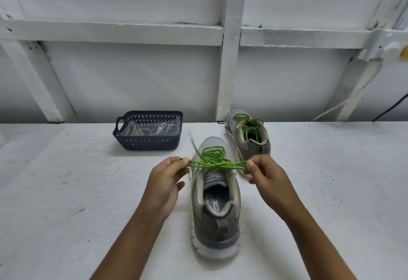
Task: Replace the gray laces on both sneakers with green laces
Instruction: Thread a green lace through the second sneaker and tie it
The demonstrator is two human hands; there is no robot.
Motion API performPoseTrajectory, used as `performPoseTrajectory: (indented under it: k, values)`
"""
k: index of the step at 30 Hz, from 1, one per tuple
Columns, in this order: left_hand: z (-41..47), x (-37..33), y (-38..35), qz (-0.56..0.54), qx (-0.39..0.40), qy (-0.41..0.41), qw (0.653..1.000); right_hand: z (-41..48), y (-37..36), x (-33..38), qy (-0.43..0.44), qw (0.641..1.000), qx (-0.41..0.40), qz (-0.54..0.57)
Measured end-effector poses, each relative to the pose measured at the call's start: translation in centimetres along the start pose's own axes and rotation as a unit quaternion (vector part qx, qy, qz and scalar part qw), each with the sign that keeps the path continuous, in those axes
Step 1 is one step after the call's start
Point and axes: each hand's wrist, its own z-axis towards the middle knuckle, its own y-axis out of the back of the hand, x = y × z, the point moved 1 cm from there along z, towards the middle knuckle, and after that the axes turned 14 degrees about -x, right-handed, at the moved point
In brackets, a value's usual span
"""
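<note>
pinching the strands of the green lace [217,165] on one side with the left hand [167,176], thumb and forefinger closed on them; gripping the strands on the other side with the right hand [265,173] in the same way. pulled taut between both hands, knotted midway, over the tongue of the near sneaker [215,209]. standing on the white worktop [66,191] between the two wrists, heel nearest, toe pointing away. beyond the right hand, a second sneaker [249,134], laced in green too. beyond the left hand, well apart, a dark basket [148,140] holding clear wrap with pale laces inside.
</note>
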Motion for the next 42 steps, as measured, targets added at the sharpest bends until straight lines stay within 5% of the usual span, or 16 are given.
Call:
performPoseTrajectory:
  k: [5, 11, 16, 24, 32, 36, 42]
  values:
    - [0.0, 1.2, 0.9, -0.013, 0.047, 0.056, 0.997, -0.6, -0.6, -1.0, -0.07, 0.997, -0.004, 0.022]
    - [0.1, 0.9, 1.7, 0.123, 0.094, -0.025, 0.988, -0.6, -0.6, -1.0, -0.077, 0.997, -0.007, 0.023]
    - [0.0, 0.8, 2.2, 0.14, 0.026, -0.07, 0.987, -0.9, -0.3, -0.6, -0.043, 0.998, -0.047, 0.003]
    - [-0.2, 0.8, 2.6, 0.003, -0.074, 0.012, 0.997, -1.3, -0.5, -1.0, -0.062, 0.996, -0.06, 0.028]
    - [-0.9, 1.7, 1.8, 0.121, -0.014, 0.014, 0.992, -1.5, -1.4, -0.2, -0.135, 0.972, -0.095, 0.168]
    - [-0.9, 1.8, 1.0, 0.128, -0.014, -0.027, 0.991, -1.5, -1.6, 1.1, -0.079, 0.976, -0.068, 0.19]
    - [-1.3, 1.1, -0.4, 0.125, 0.041, -0.132, 0.982, -2.4, -1.0, 2.0, 0.084, 0.981, 0.103, 0.141]
